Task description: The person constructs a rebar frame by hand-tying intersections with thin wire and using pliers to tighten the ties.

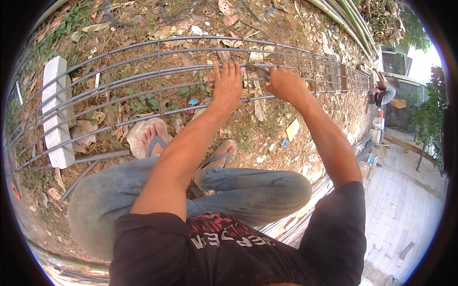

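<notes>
A long cage of steel reinforcing bars point(174, 71), tied across by thin rusty stirrups, stretches in front of me from left to right. My left hand point(227, 85) lies on its bars, fingers stretched out and pointing away from me. Just to the right, my right hand point(288, 85) is closed at the cage. From its thumb side a dark, slender thing point(257, 71) reaches toward a stirrup; whether it is a tool or a bunch of tie wire, I cannot tell. The right fingertips are partly hidden.
A white block point(57, 112) sits under the cage's left end. My sandalled feet point(153, 136) are close to the near bar. Bamboo poles point(350, 21) lie at the far right. Another person point(387, 93) is near the cage's right end. Dry leaves and litter cover the ground.
</notes>
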`<state>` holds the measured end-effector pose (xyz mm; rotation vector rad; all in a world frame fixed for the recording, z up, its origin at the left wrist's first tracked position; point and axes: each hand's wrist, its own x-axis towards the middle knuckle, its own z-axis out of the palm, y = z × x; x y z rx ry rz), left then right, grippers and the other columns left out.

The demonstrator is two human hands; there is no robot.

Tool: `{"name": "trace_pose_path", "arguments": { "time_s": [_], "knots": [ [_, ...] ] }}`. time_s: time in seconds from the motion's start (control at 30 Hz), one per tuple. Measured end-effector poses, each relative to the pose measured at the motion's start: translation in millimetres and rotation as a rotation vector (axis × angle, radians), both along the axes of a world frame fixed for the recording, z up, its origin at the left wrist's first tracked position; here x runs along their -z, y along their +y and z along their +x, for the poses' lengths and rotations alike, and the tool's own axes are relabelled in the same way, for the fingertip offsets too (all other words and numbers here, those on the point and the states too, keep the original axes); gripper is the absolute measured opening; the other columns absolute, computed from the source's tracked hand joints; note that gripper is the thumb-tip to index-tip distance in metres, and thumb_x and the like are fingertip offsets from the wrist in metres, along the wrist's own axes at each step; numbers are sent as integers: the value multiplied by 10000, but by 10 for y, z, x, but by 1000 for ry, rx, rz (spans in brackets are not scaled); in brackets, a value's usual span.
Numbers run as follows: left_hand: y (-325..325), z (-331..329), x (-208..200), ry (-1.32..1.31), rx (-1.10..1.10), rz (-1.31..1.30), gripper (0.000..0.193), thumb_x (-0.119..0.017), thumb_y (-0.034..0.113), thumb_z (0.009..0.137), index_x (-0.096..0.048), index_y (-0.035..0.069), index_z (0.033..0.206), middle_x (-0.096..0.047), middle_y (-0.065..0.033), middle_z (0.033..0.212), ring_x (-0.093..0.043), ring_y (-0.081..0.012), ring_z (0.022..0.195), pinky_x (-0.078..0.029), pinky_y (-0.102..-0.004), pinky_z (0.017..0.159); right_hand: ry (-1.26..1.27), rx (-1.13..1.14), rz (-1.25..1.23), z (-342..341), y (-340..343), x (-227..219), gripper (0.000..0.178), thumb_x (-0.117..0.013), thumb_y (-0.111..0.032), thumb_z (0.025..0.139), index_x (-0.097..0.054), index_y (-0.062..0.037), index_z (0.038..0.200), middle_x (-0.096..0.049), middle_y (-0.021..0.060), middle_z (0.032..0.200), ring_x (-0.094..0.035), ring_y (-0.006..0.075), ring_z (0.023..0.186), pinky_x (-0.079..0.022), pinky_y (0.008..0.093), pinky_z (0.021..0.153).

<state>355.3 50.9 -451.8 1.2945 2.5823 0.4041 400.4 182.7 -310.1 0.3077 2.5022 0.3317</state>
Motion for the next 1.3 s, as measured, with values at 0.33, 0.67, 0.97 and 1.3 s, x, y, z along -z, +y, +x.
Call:
{"name": "trace_pose_path", "arguments": {
  "time_s": [0.33,0.67,0.97,1.3],
  "knots": [
    [19,11,-34,53,0,-57,1031,-808,369,715,-296,-47,1507,-398,-231,1452,-334,-388,1408,-110,-647,1194,227,-674,249,-121,352,-160,172,-572,-102,912,-607,51,983,-660,174,899,-702,286,710,-546,408,590],
    [73,14,71,56,-29,-39,1313,-924,499,544,-243,-60,1518,-370,-245,1478,-311,-391,1430,-113,-636,1202,-279,-105,-164,-625,703,-172,219,-638,-214,919,-683,-25,1018,-708,136,756,-707,250,664,-557,404,665],
    [44,-9,22,10,-22,-34,1356,-925,548,520,-241,-70,1513,-370,-241,1473,-302,-394,1432,-118,-640,1200,-414,381,-361,-498,570,-146,341,-809,-266,818,-664,42,803,-676,108,663,-666,216,553,-508,378,533],
    [42,6,-33,13,-8,-51,954,-765,301,750,-305,-56,1506,-367,-232,1480,-310,-389,1425,-93,-659,1195,229,-778,366,-263,425,-265,314,-566,-75,921,-584,-28,1231,-635,148,1182,-649,292,1057,-516,454,948]
  ]
}}
